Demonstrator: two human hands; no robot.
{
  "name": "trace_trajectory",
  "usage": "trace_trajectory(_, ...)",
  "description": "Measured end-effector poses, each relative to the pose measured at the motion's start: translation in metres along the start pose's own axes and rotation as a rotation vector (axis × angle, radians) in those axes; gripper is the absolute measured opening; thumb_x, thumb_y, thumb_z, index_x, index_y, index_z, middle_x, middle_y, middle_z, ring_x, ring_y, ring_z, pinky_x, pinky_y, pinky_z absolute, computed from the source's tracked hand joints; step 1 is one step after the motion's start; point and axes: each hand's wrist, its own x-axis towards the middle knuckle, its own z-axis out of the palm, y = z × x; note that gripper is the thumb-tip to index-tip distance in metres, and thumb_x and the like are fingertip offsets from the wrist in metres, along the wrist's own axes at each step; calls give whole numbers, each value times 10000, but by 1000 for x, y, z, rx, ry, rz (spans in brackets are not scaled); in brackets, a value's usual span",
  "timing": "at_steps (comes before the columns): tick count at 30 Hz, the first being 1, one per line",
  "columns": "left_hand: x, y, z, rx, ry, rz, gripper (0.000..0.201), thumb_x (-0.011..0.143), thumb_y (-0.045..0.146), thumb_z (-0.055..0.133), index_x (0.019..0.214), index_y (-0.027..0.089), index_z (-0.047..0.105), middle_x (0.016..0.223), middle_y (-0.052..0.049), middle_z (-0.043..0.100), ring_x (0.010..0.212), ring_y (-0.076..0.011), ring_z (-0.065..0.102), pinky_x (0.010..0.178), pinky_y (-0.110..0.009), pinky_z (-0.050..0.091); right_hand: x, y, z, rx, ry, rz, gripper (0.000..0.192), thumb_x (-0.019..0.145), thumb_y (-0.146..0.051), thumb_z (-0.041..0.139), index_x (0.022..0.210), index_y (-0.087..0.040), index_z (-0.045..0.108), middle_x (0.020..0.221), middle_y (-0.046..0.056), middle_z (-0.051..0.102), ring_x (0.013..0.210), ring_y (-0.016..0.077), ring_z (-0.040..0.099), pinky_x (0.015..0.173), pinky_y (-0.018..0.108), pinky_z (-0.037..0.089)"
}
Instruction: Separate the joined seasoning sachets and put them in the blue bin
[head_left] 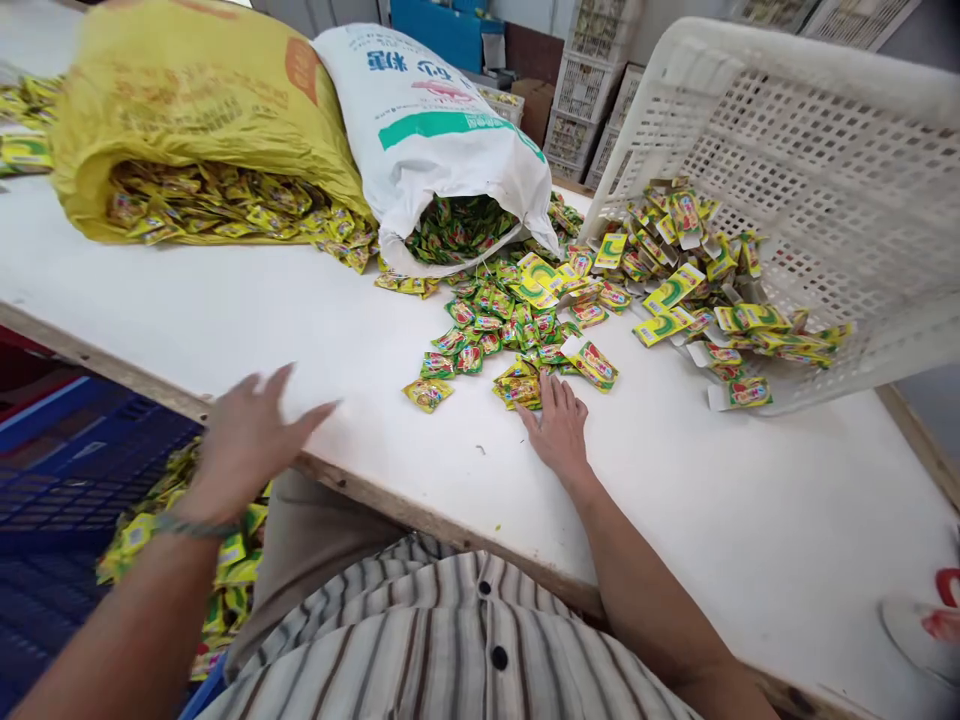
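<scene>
My left hand (251, 440) is open, with fingers spread and slightly blurred, over the table's front edge and above a blue crate (45, 500) of yellow-green packets (232, 560). On the white table, my right hand (556, 425) rests with fingers stretched forward and thumb apart, touching a few small yellow candy packets (516, 385). One loose yellow packet (427, 394) lies to the left of it. Just beyond are a pile of green packets (487, 320) and a small open yellow-green box (592, 362).
A yellow sack (202, 80) and a white sack (442, 110) lie with their mouths toward me, spilling packets. At right a tipped white basket (817, 180) holds small boxes (675, 290). A cup-like item (922, 630) stands at the right edge. Stacked crates (585, 90) are behind.
</scene>
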Motion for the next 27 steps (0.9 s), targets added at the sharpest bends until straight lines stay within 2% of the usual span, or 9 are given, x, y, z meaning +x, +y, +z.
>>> trace_trajectory(2,10,47,21,10,-105,27,791,843,547,544,1455,86,351,1414,-276,433,1312,-418,401,1029,-489,381,0,1,0,19,40,-11,683,932,-528,442,1497,-178,282,1487,209,387,1359,337,335,1038,521,298)
trace_trajectory(4,14,93,39,-40,-157,134,756,867,521,529,1464,99,337,1441,-271,406,1330,-409,386,1036,-489,374,0,1,-2,23,83,-49,607,929,-497,474,1459,-221,370,1504,189,362,1362,334,323,1028,508,312)
trace_trajectory(7,5,146,62,-119,-190,487,509,880,343,564,1356,175,500,1410,-174,490,1318,-325,423,1083,-446,340,0,-2,-4,12,103,-201,463,931,-433,507,1363,-267,503,1508,129,376,1374,319,292,1035,482,297)
trace_trajectory(9,-6,165,72,-192,-167,619,387,883,247,553,1263,177,580,1367,-148,542,1298,-289,444,1108,-426,319,1,-4,-4,18,91,-300,414,938,-424,503,1312,-252,549,1459,110,450,1356,298,312,1037,451,289)
trace_trajectory(12,-15,172,79,-282,-109,630,318,901,217,515,1199,180,619,1289,-130,599,1229,-268,488,1081,-411,360,4,-4,-3,52,97,-318,396,946,-419,490,1260,-193,571,1308,122,572,1232,264,428,993,394,322)
trace_trajectory(16,-12,162,76,-310,-84,616,237,874,266,577,1071,183,679,1130,-127,660,1102,-281,536,986,-406,438,5,-5,-2,31,111,-230,444,931,-401,518,1281,-130,542,1116,143,623,1032,261,507,884,382,366)
trace_trajectory(22,-12,156,70,-370,-63,638,182,821,286,658,969,191,703,1010,-111,679,1034,-277,567,951,-403,454,3,-6,-4,34,113,-201,287,928,-301,546,1180,-186,620,1222,131,608,1104,253,513,886,367,366)
trace_trajectory(27,-10,152,75,-446,-50,643,188,802,307,681,958,203,697,998,-102,686,1045,-271,577,947,-392,458,2,-8,-5,67,82,-210,282,948,-323,520,1182,-194,611,1164,120,668,1093,229,567,898,365,380)
